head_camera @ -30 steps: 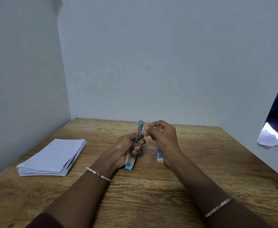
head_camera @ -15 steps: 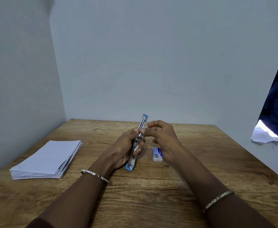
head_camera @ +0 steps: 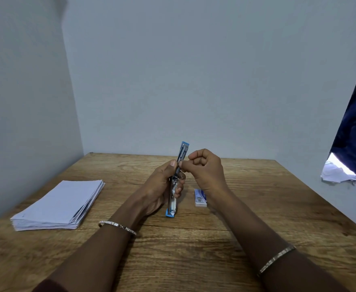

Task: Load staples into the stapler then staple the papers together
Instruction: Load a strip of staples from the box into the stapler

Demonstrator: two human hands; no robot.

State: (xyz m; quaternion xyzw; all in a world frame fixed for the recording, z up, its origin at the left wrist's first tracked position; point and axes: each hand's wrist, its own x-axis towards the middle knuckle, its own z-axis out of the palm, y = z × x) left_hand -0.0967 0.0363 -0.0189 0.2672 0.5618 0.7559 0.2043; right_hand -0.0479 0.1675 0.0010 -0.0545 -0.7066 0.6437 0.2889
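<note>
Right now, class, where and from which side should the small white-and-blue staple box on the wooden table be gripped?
I'd pinch the small white-and-blue staple box across its two long edges from above: it lies flat on the wooden table, lengthwise away from the camera, close by the right hand.

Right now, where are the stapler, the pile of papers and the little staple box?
stapler [head_camera: 171, 205]: head view, metal body near its blue lower end.
pile of papers [head_camera: 61, 205]: head view, middle of the top sheet.
staple box [head_camera: 200, 198]: head view, its printed top face.

Head camera looks forward, down over table [head_camera: 194, 260].
</note>
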